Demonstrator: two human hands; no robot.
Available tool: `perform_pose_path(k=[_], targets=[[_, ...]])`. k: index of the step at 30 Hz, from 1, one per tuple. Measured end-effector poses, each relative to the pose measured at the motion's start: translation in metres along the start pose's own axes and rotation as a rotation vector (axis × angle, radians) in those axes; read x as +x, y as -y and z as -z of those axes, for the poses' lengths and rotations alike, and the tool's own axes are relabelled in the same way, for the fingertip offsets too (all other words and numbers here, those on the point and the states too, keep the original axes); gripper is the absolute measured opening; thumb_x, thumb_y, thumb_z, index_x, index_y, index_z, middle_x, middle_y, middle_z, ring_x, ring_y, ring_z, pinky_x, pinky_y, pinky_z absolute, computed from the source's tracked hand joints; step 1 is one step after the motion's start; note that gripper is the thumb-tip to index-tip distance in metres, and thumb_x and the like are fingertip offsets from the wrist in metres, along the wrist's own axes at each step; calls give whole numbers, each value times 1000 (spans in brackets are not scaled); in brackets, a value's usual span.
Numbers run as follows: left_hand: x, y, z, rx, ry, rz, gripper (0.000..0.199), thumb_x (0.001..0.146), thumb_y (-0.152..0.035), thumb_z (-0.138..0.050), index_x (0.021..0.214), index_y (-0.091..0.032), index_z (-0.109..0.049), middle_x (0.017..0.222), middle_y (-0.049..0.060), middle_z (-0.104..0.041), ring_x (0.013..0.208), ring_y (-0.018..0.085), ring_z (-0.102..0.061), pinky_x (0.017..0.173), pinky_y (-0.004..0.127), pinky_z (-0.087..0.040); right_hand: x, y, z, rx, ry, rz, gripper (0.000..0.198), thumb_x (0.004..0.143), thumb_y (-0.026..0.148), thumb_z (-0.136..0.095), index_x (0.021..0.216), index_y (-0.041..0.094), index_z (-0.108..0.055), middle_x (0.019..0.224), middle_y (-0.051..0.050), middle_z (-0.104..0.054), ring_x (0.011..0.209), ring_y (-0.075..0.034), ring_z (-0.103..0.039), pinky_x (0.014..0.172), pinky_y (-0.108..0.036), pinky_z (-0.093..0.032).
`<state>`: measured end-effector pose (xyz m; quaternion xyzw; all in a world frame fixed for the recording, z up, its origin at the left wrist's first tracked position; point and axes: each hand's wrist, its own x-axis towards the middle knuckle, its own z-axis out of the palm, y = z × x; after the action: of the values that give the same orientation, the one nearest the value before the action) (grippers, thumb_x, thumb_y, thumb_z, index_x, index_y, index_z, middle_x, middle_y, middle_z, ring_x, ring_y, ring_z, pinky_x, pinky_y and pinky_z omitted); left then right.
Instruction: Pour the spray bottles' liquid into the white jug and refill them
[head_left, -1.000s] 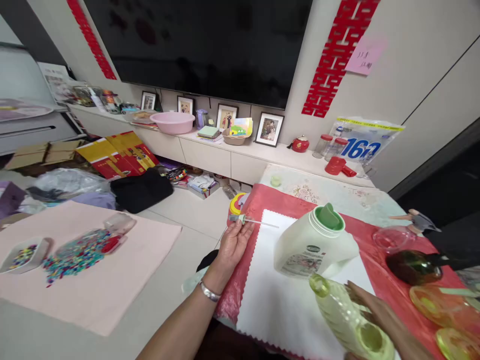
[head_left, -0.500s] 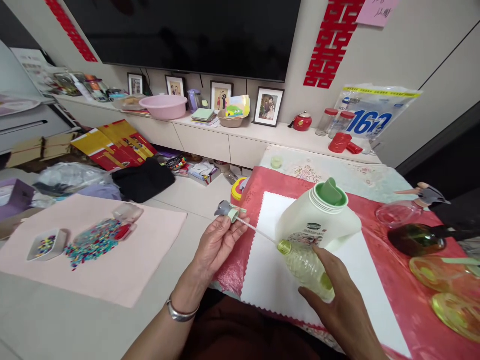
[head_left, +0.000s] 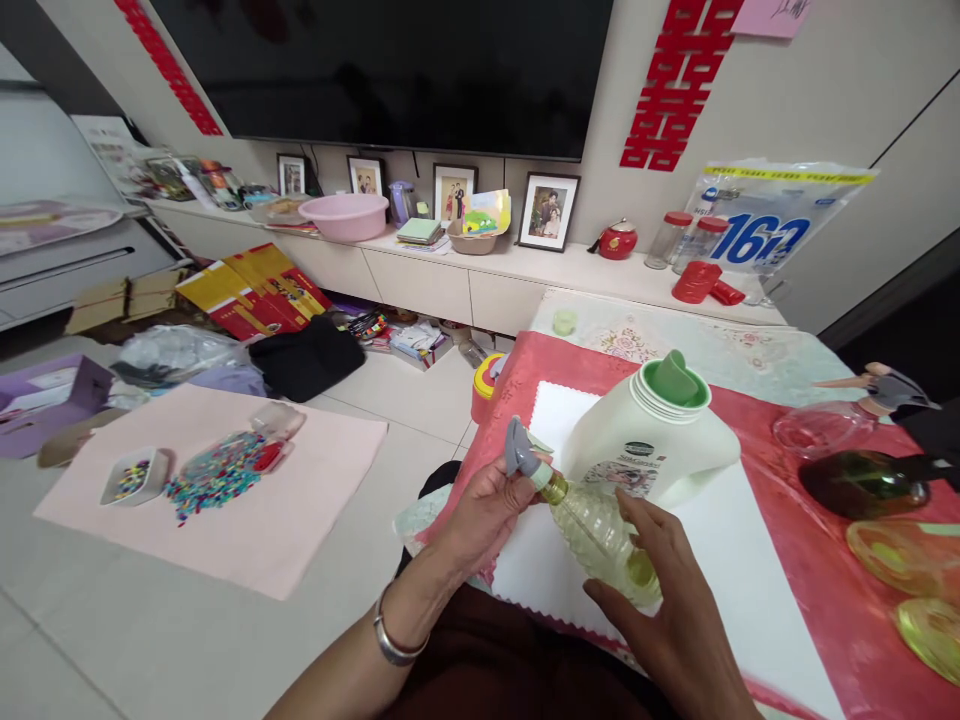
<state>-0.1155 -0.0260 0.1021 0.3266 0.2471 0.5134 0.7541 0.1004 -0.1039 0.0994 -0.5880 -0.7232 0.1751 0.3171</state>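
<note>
My left hand [head_left: 491, 505] pinches a grey and pale-green spray head [head_left: 525, 452], which sits at the neck of a clear yellowish bottle [head_left: 592, 530]. Its thin tube runs down inside the ribbed bottle. Around the lower end of the bottle, my right hand [head_left: 667, 580] curves with thumb and fingers on either side. The bottle is tilted, its neck toward my left hand. Right behind it stands a large white detergent jug [head_left: 630, 430] with a green spout [head_left: 675, 380] in its uncapped mouth. Both are over a white scalloped mat [head_left: 750, 610].
A red cloth [head_left: 810, 560] covers the table. To the right lie a pink spray bottle [head_left: 821, 430], a dark green bottle [head_left: 855, 485] and an orange bottle [head_left: 892, 555]. A small green cap [head_left: 564, 322] sits at the back. Colourful beads [head_left: 217, 480] spread over a pink sheet [head_left: 300, 540] at left.
My left hand has moved right and brought the spray head down onto the bottle neck; its tube has gone inside. My right hand stays around the bottle. The view has shifted slightly left.
</note>
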Motion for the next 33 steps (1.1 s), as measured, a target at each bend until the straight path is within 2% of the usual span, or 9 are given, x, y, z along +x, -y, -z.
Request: perform_pose_path(k=[7, 10, 13, 17, 19, 23, 28, 31, 33], targets=[[2, 2, -4, 75, 28, -3, 36, 78, -45, -84, 100, -18, -76, 95, 5, -75, 96, 19, -67, 97, 36, -44, -3, -8, -10, 84, -121, 37, 56, 96, 49, -60, 145, 28, -43, 140, -2, -49, 125, -20, -51, 98, -31, -53], [3, 1, -7, 90, 25, 1, 39, 78, -46, -84, 104, -18, -76, 96, 6, -75, 96, 19, -66, 98, 36, -43, -4, -7, -11, 136, -112, 6, 58, 96, 51, -63, 147, 30, -44, 142, 0, -48, 123, -18, -53, 93, -26, -53], [2, -1, -10, 71, 45, 11, 38, 80, -45, -83, 105, -18, -76, 99, 7, -74, 100, 21, -66, 100, 38, -43, -7, -1, -10, 336, -48, -111, 58, 97, 52, -63, 149, 32, -44, 145, 1, -47, 125, -17, -53, 97, -22, -51], [-2, -5, -17, 30, 47, 48, 37, 84, -44, -78, 108, -17, -75, 104, 10, -74, 106, 24, -65, 100, 38, -43, -11, 13, -14, 656, -4, -291, 59, 98, 52, -62, 149, 26, -45, 145, -4, -48, 131, -22, -50, 104, -26, -49], [-3, -5, -22, 1, 3, 33, 38, 84, -45, -78, 107, -16, -75, 104, 10, -73, 105, 23, -65, 99, 37, -44, -13, 15, -19, 658, -39, -271, 60, 97, 50, -64, 148, 25, -46, 144, -5, -49, 130, -23, -50, 104, -28, -49], [-3, -3, -30, -43, -101, -26, 39, 74, -43, -87, 102, -17, -77, 99, 6, -72, 99, 20, -65, 98, 35, -45, -16, 7, -31, 681, -102, -220, 61, 96, 46, -66, 149, 24, -46, 147, -7, -46, 133, -25, -48, 105, -30, -50], [-3, -3, -30, -86, -167, 15, 46, 68, -37, -93, 107, -18, -78, 88, 3, -73, 89, 17, -66, 95, 34, -45, -17, -1, -42, 1074, 43, -295, 64, 96, 51, -67, 149, 26, -44, 148, -11, -45, 133, -27, -50, 106, -38, -52], [-3, -5, -31, -103, -161, -35, 47, 66, -35, -93, 107, -18, -75, 91, 3, -73, 90, 18, -68, 93, 33, -47, -15, 6, -46, 1257, 17, -341, 66, 92, 57, -68, 146, 24, -49, 148, -12, -45, 135, -31, -48, 114, -48, -44], [-3, -7, -33, -90, -123, -68, 42, 69, -35, -92, 103, -18, -74, 93, 4, -73, 94, 20, -68, 92, 32, -47, -12, 10, -48, 1290, 3, -318, 66, 92, 60, -67, 144, 22, -53, 145, -14, -48, 131, -33, -51, 113, -51, -44]])
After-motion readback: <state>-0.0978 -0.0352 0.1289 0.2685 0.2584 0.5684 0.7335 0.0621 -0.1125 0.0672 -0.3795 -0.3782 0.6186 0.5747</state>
